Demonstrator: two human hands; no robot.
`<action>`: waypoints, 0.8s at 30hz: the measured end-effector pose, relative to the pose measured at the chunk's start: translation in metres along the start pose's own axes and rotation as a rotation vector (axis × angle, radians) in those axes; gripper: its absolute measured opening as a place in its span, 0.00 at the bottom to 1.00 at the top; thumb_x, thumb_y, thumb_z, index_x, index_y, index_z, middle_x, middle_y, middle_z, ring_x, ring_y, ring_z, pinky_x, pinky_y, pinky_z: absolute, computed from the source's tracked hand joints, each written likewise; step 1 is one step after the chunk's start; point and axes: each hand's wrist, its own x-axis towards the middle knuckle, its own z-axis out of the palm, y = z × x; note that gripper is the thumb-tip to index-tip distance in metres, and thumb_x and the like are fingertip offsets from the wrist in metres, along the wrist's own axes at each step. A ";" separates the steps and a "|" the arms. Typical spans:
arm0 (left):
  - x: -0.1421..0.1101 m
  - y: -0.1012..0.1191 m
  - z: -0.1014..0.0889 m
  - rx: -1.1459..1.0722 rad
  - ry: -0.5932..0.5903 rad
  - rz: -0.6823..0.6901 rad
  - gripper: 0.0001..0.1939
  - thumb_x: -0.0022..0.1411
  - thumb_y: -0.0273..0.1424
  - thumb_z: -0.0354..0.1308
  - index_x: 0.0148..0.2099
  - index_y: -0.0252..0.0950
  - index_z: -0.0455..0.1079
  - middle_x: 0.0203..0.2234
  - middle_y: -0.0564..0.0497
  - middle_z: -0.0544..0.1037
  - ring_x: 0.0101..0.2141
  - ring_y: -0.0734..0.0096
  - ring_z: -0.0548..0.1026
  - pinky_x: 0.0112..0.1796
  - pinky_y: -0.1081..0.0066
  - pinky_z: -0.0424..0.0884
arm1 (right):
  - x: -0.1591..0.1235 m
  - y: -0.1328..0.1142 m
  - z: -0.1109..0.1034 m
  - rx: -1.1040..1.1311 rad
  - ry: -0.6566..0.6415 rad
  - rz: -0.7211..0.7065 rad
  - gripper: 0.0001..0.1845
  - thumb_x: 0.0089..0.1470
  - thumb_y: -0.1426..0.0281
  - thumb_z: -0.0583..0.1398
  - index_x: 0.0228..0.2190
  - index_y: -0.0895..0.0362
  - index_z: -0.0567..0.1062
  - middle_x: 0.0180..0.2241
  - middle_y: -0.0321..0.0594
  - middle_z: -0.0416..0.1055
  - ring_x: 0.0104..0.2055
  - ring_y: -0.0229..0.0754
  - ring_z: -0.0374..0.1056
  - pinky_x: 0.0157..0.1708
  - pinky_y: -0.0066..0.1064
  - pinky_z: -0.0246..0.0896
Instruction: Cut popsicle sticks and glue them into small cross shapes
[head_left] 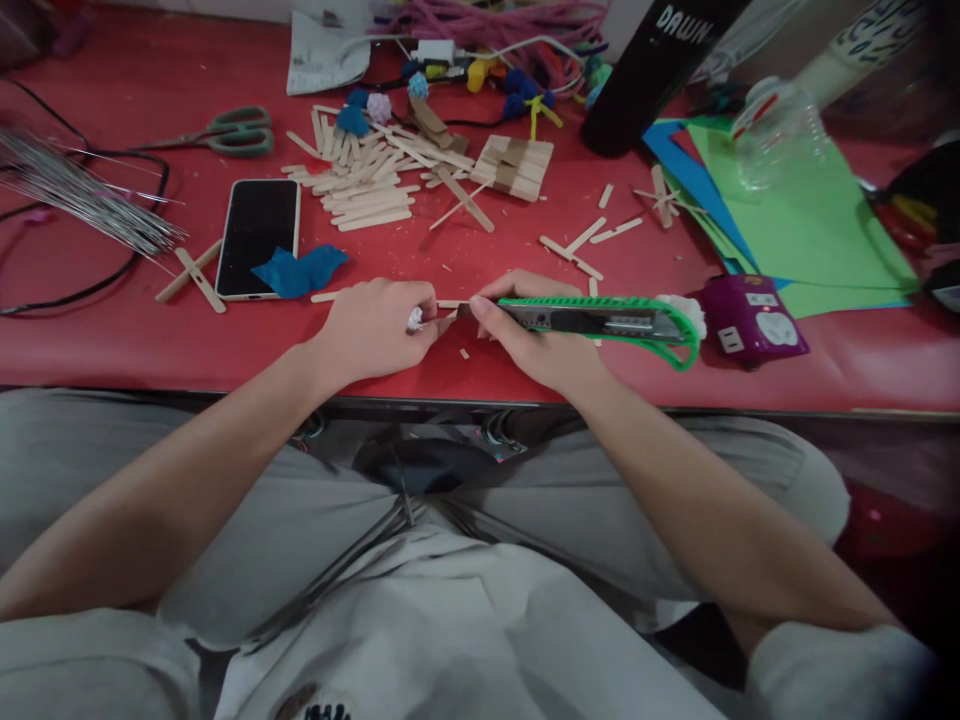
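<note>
My right hand (529, 335) grips a green box cutter (607, 318), its blade end pointing left toward my other hand. Closed and low over the red tabletop, my left hand (379, 325) pinches a wooden craft stick (324, 297), whose ends show on both sides of the fingers. The blade tip meets or nearly meets the stick between the two hands; exact contact is too small to tell. A small white crumpled bit (415, 319) shows at my left fingers. Tiny wood chips (464, 353) lie just below.
Behind my hands lies a pile of craft sticks (367, 180), with cut pieces (577, 250) to the right. A phone (259, 235) carries a blue scrap (300, 270). Scissors (240, 132), wires (90, 190), a black bottle (652, 75), coloured paper (810, 220) and a purple socket block (754, 320) surround the area.
</note>
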 end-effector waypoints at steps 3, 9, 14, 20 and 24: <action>0.000 -0.003 -0.004 -0.037 -0.031 0.021 0.15 0.62 0.42 0.52 0.40 0.40 0.77 0.34 0.48 0.82 0.38 0.58 0.78 0.36 0.65 0.67 | 0.002 0.003 0.000 0.024 -0.018 -0.001 0.18 0.60 0.53 0.60 0.29 0.54 0.75 0.25 0.36 0.75 0.29 0.40 0.72 0.33 0.32 0.65; 0.004 -0.018 -0.011 -0.127 -0.167 0.116 0.12 0.58 0.41 0.58 0.39 0.42 0.76 0.34 0.53 0.81 0.37 0.64 0.77 0.35 0.69 0.64 | 0.008 0.009 -0.002 0.120 -0.071 0.028 0.18 0.59 0.53 0.61 0.29 0.55 0.75 0.24 0.35 0.74 0.27 0.38 0.71 0.31 0.30 0.65; 0.008 -0.022 -0.013 -0.192 -0.208 0.139 0.19 0.55 0.47 0.61 0.45 0.43 0.74 0.41 0.53 0.81 0.41 0.64 0.76 0.38 0.70 0.64 | 0.010 0.007 -0.002 0.132 -0.102 0.021 0.19 0.57 0.51 0.62 0.29 0.54 0.75 0.23 0.34 0.74 0.27 0.39 0.71 0.31 0.30 0.65; 0.006 -0.018 -0.014 -0.071 -0.231 0.105 0.25 0.53 0.53 0.62 0.48 0.45 0.72 0.40 0.53 0.80 0.42 0.61 0.76 0.39 0.70 0.64 | 0.012 0.010 0.000 0.153 -0.114 -0.011 0.16 0.59 0.54 0.61 0.31 0.54 0.75 0.28 0.36 0.76 0.31 0.39 0.72 0.33 0.30 0.67; 0.003 -0.014 -0.012 0.041 -0.217 0.096 0.29 0.49 0.59 0.61 0.44 0.44 0.73 0.34 0.52 0.78 0.40 0.58 0.76 0.39 0.68 0.64 | 0.014 0.010 0.002 0.212 -0.073 0.013 0.16 0.60 0.55 0.60 0.31 0.54 0.73 0.28 0.34 0.74 0.31 0.37 0.72 0.35 0.30 0.69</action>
